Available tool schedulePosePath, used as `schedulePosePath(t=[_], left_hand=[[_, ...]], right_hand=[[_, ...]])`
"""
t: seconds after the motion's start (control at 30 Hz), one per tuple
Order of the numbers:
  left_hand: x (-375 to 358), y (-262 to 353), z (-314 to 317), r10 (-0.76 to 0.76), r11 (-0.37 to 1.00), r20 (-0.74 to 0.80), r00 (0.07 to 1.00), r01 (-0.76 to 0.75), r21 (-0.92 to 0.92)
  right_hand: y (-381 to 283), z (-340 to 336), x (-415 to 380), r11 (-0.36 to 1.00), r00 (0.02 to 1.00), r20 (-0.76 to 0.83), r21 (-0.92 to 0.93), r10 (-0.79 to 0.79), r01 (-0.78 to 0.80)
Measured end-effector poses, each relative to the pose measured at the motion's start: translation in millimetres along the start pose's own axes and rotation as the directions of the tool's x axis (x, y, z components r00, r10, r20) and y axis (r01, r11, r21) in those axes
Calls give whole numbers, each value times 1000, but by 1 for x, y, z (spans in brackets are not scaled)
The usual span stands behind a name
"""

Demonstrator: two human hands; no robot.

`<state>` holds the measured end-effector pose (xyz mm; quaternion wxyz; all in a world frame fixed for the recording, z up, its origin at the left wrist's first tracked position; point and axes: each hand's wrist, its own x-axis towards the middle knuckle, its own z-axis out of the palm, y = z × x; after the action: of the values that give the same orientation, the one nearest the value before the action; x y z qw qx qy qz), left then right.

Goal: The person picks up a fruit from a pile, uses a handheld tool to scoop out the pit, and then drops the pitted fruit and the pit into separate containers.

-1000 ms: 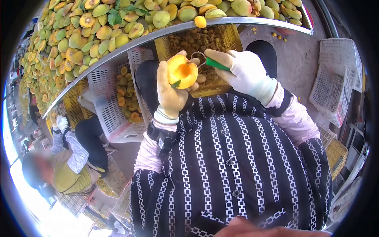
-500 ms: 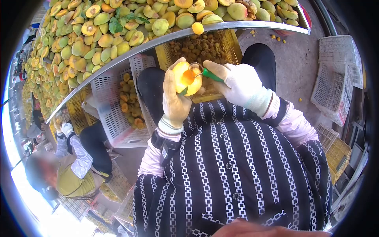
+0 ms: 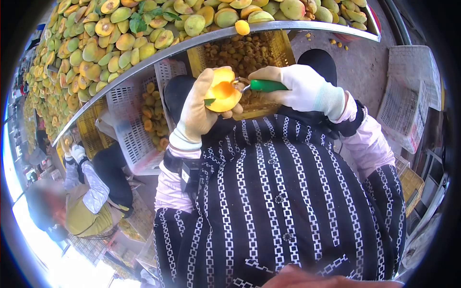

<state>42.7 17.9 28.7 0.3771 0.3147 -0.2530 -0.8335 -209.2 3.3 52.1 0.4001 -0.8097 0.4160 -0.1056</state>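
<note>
In my gloved left hand (image 3: 194, 105) sits a yellow peach half (image 3: 229, 102), its cut face turned up with a smooth orange hollow in the middle. A small green leaf (image 3: 210, 102) lies at its lower left edge. My gloved right hand (image 3: 307, 87) grips a pitting spoon by its green handle (image 3: 269, 85). The spoon's metal end is at the right rim of the peach half, with something brown beside it. Below both hands stands a yellow crate (image 3: 284, 45) filled with brown peach pits (image 3: 237, 55).
Heaped peach halves (image 3: 110, 43) cover a metal-edged table (image 3: 168, 58) ahead. A white crate (image 3: 126, 127) with peach halves stands left of my knees. Farther left sits another person (image 3: 91, 211) in gloves. White crates (image 3: 401, 108) are stacked at the right.
My left hand has moved left with the peach half, turning its hollow more upward. The spoon has come out of the peach's middle to its right edge, its handle now nearly level.
</note>
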Motion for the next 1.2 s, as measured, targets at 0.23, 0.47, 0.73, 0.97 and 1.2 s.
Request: schedulePosePath(t=[0.23,0.47,0.73,0.97,1.2], left_hand=[[-1,-6,-1,88,991,-208,974,-63,120],[-9,19,0,-116,918,-211,971,186,350],[-11,28,10,-171,840,-214,962,256,478],[-13,28,2,-299,850,-128,946,325,416],[-12,13,-12,-393,904,-159,906,412,111]], right_hand=[[11,19,-4,987,901,-417,44,-123,155],[4,-1,0,719,878,-170,-652,-448,241],[-5,-2,8,660,866,-53,-671,-497,337],[-5,-3,11,627,838,-27,-676,-545,386],[-9,-3,10,515,826,-70,-810,-559,280]])
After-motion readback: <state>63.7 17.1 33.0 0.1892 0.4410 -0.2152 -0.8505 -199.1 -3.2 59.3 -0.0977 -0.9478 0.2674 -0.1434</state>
